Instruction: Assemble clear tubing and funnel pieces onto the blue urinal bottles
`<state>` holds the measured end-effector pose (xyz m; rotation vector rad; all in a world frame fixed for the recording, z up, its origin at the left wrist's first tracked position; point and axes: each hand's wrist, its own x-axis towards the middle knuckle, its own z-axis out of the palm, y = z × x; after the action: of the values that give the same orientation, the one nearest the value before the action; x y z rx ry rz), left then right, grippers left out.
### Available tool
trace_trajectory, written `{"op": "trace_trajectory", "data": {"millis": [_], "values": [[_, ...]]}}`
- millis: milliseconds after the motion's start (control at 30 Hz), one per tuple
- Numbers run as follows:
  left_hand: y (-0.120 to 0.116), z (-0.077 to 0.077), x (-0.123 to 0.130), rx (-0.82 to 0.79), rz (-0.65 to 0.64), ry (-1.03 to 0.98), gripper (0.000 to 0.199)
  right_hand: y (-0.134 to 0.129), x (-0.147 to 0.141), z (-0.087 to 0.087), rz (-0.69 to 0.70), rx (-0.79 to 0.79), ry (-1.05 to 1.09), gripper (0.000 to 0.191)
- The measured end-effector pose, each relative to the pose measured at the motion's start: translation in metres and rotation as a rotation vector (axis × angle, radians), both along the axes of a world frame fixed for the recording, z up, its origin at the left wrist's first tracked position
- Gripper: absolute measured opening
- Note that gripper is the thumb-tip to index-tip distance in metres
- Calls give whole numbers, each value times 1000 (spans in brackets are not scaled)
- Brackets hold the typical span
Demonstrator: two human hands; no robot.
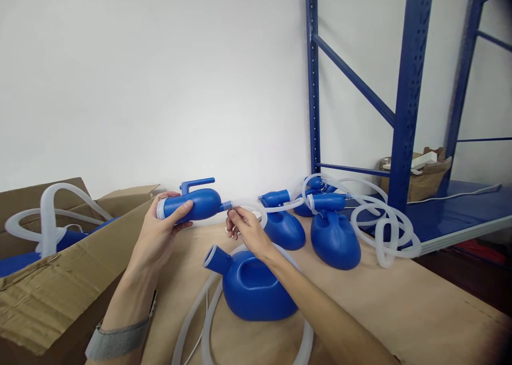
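My left hand [162, 221] is wrapped around a blue plastic urinal funnel [198, 204], held sideways above the table. The funnel has a pale rim at the left, an upright handle on top and a narrow spout at the right, where a short clear sleeve shows. My right hand [246, 226] is closed in a pinch right at the spout's end; the small thing between its fingertips cannot be made out. Below the hands stands a blue urinal bottle [258, 295] with an open, tilted neck. Translucent hose [212, 311] loops around the bottle and runs behind my right hand.
To the left stands an open cardboard box [68, 285] with blue parts and a hose inside. More blue bottles [335, 242] with funnels and coiled hoses [386, 234] stand on the table [384, 306] at right. A blue metal rack [408, 98] and a small carton [426, 175] are beyond.
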<state>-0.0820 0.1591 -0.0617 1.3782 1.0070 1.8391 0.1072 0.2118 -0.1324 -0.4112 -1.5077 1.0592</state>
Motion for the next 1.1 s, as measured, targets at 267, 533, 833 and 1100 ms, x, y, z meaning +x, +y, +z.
{"op": "trace_trajectory", "data": {"millis": [267, 533, 833, 1100], "values": [[0, 1, -1, -1, -1, -11, 55, -9, 1, 7, 135, -103, 98, 50], [-3, 2, 0, 10, 17, 14, 55, -8, 1, 7, 37, -21, 60, 48], [3, 0, -5, -24, 11, -42, 54, -16, 5, 17, 127, -110, 42, 48], [1, 1, 2, -55, 45, -72, 50, -4, 5, 10, 91, -58, 7, 50]]}}
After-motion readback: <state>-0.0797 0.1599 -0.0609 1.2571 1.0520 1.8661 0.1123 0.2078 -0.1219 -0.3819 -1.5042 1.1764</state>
